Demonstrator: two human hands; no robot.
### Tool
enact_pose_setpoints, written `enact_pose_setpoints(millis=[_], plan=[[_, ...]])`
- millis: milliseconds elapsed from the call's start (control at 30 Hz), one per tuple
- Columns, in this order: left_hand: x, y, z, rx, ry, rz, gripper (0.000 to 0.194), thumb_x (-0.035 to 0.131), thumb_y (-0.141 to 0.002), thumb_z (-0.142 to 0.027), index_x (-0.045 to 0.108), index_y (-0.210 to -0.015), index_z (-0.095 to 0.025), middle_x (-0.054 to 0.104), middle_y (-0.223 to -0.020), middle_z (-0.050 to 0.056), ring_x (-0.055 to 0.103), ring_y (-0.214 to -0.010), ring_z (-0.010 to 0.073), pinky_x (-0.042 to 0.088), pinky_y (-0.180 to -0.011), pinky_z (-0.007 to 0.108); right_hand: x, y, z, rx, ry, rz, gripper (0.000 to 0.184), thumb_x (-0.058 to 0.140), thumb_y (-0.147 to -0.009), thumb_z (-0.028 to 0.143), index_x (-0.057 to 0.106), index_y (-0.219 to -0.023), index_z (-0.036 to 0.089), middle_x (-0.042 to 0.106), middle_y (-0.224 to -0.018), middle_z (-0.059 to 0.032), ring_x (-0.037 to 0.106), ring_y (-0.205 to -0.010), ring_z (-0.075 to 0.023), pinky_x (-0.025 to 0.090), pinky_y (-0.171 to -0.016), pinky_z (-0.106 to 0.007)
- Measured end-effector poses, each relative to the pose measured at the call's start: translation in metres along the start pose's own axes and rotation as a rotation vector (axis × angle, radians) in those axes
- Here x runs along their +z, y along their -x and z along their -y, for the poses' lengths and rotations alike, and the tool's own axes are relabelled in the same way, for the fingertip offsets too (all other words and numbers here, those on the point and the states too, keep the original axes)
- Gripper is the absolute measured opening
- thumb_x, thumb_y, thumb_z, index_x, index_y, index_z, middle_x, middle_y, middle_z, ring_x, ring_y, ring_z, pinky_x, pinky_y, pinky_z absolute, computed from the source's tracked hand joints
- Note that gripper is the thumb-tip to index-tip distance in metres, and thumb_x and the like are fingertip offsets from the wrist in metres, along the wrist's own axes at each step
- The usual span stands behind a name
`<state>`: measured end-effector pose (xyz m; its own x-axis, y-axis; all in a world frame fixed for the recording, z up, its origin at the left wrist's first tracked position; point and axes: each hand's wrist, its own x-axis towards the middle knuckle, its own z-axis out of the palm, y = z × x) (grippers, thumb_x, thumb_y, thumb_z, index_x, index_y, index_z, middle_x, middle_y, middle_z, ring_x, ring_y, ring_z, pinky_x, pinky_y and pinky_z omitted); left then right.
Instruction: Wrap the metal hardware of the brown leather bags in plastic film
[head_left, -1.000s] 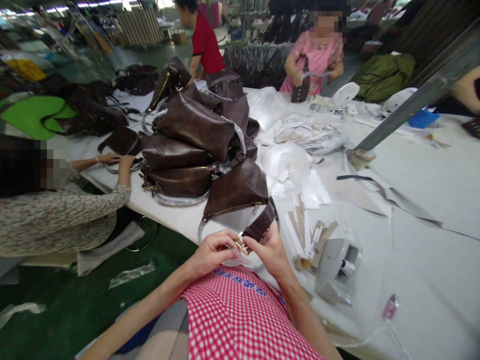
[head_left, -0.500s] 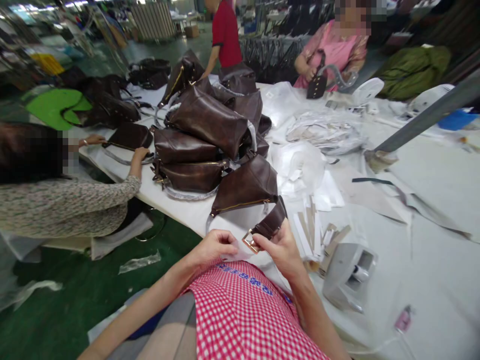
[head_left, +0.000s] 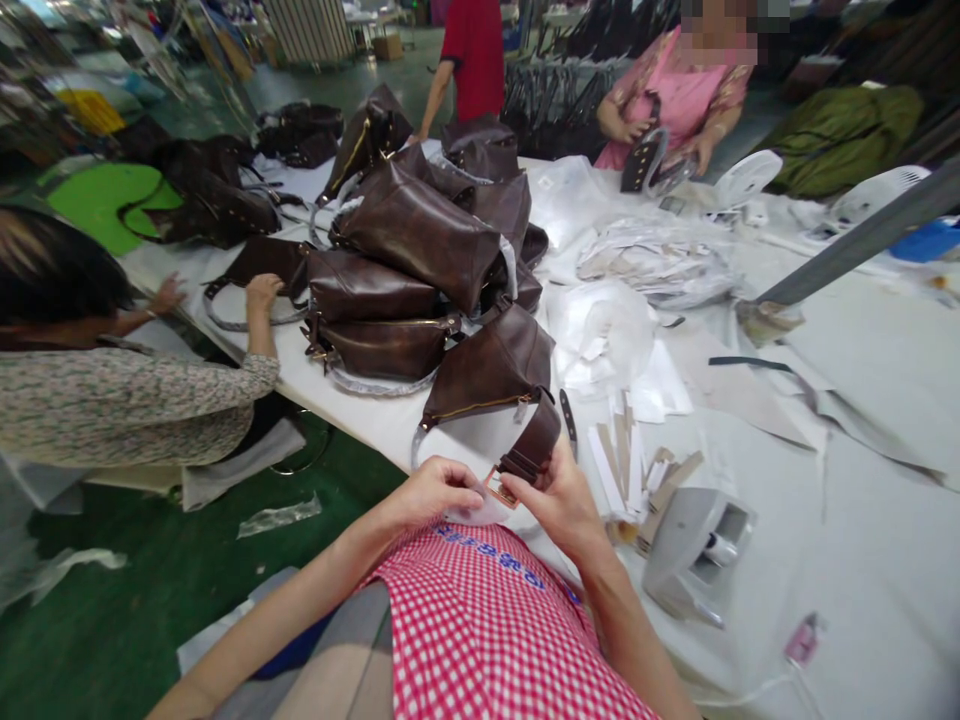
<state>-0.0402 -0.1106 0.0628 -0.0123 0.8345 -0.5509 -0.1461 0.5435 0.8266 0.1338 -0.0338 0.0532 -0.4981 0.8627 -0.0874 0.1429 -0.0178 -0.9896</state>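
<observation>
My right hand (head_left: 559, 495) grips the brown leather strap (head_left: 531, 440) of a bag, with the thumb on its gold-coloured metal buckle (head_left: 501, 486). The strap loops back to a brown leather bag (head_left: 491, 365) with a gold zipper, lying on the table in front of me. Left of the buckle, my left hand (head_left: 431, 492) is closed in a pinch on a thin piece of translucent film (head_left: 484, 512); its fingertips are close to the buckle frame. Beside the bag, the dark strap end (head_left: 568, 415) with holes lies on the table.
Brown bags (head_left: 416, 240) are piled behind. Right of them lie clear plastic bags (head_left: 604, 335), card strips (head_left: 622, 465) and a grey tape dispenser (head_left: 701, 545). A metal post (head_left: 855, 235) slants over the table. Co-workers stand left, behind and across; one person's hand (head_left: 264, 292) rests on a bag.
The view has swung left, then settled. My left hand moved off the buckle, then back close to it. The buckle has tilted in my right hand. The left co-worker's hand lifted off a bag.
</observation>
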Motion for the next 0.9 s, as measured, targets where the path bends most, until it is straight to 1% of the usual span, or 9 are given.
enact_pose_setpoints(millis=[133, 200, 267, 367, 467, 567, 633, 767, 900], plan=[[0.003, -0.001, -0.002, 0.063, -0.1, -0.036, 0.011, 0.067, -0.057, -0.019, 0.071, -0.064, -0.012, 0.062, -0.058, -0.001, 0.05, -0.056, 0.0105, 0.036, -0.055, 0.022, 0.0, -0.001, 0.006, 0.082, 0.012, -0.029, 0.046, 0.072, -0.07, 0.025, 0.046, -0.107, 0.025, 0.072, -0.089, -0.0027, 0.071, -0.078, -0.0219, 0.058, -0.067, -0.032], [0.003, -0.002, -0.002, 0.08, -0.124, -0.042, 0.013, 0.067, -0.058, -0.02, 0.072, -0.066, -0.012, 0.063, -0.059, 0.0, 0.05, -0.056, 0.0107, 0.035, -0.054, 0.022, 0.001, -0.001, 0.008, 0.086, 0.013, -0.038, 0.044, 0.072, -0.069, 0.024, 0.046, -0.104, 0.025, 0.072, -0.086, -0.0018, 0.07, -0.074, -0.0216, 0.057, -0.064, -0.032], [0.004, -0.003, -0.001, 0.066, -0.114, -0.029, 0.015, 0.067, -0.059, -0.021, 0.073, -0.068, -0.012, 0.062, -0.056, -0.001, 0.048, -0.054, 0.0102, 0.033, -0.053, 0.022, 0.001, -0.002, 0.009, 0.083, 0.01, -0.042, 0.043, 0.072, -0.069, 0.023, 0.046, -0.103, 0.024, 0.072, -0.084, -0.0011, 0.07, -0.073, -0.0214, 0.057, -0.064, -0.032], [0.003, -0.005, 0.001, 0.032, -0.053, 0.002, 0.017, 0.069, -0.06, -0.023, 0.075, -0.07, -0.011, 0.065, -0.058, 0.0, 0.048, -0.054, 0.0097, 0.034, -0.054, 0.022, 0.002, -0.002, 0.008, 0.087, -0.011, -0.041, 0.043, 0.072, -0.068, 0.022, 0.046, -0.103, 0.024, 0.072, -0.086, -0.0011, 0.071, -0.075, -0.0213, 0.057, -0.067, -0.032], [0.002, -0.005, 0.003, 0.009, 0.064, 0.051, 0.019, 0.072, -0.06, -0.025, 0.076, -0.074, -0.011, 0.072, -0.071, 0.005, 0.056, -0.061, 0.012, 0.039, -0.06, 0.022, 0.003, -0.001, 0.008, 0.094, -0.07, -0.039, 0.045, 0.072, -0.068, 0.022, 0.046, -0.105, 0.025, 0.071, -0.087, -0.001, 0.071, -0.077, -0.021, 0.058, -0.069, -0.033], [0.002, -0.004, 0.005, -0.018, 0.192, 0.115, 0.024, 0.075, -0.062, -0.027, 0.076, -0.08, -0.011, 0.074, -0.083, 0.009, 0.062, -0.069, 0.0154, 0.044, -0.068, 0.025, 0.004, 0.0, 0.008, 0.099, -0.143, -0.047, 0.049, 0.072, -0.068, 0.023, 0.046, -0.109, 0.025, 0.071, -0.089, -0.0012, 0.071, -0.079, -0.0207, 0.058, -0.071, -0.034], [0.002, -0.003, 0.007, -0.027, 0.246, 0.123, 0.027, 0.077, -0.061, -0.029, 0.077, -0.081, -0.011, 0.074, -0.082, 0.009, 0.063, -0.069, 0.0157, 0.045, -0.069, 0.026, 0.004, 0.001, 0.007, 0.1, -0.188, -0.056, 0.05, 0.073, -0.067, 0.023, 0.046, -0.109, 0.025, 0.071, -0.09, -0.0013, 0.071, -0.08, -0.0207, 0.058, -0.071, -0.033], [0.003, -0.003, 0.01, -0.045, 0.279, 0.056, 0.03, 0.079, -0.059, -0.03, 0.077, -0.08, -0.01, 0.072, -0.071, 0.007, 0.06, -0.062, 0.0144, 0.044, -0.066, 0.026, 0.005, 0.0, 0.005, 0.096, -0.251, -0.058, 0.054, 0.075, -0.065, 0.022, 0.046, -0.111, 0.025, 0.071, -0.092, -0.0014, 0.071, -0.083, -0.0213, 0.059, -0.072, -0.033], [0.004, -0.003, 0.011, -0.05, 0.3, 0.062, 0.03, 0.08, -0.058, -0.03, 0.077, -0.08, -0.009, 0.072, -0.069, 0.007, 0.061, -0.062, 0.015, 0.045, -0.067, 0.027, 0.006, 0.0, 0.004, 0.083, -0.296, -0.031, 0.055, 0.076, -0.066, 0.023, 0.046, -0.112, 0.026, 0.071, -0.092, -0.0015, 0.07, -0.084, -0.0212, 0.06, -0.072, -0.034]])
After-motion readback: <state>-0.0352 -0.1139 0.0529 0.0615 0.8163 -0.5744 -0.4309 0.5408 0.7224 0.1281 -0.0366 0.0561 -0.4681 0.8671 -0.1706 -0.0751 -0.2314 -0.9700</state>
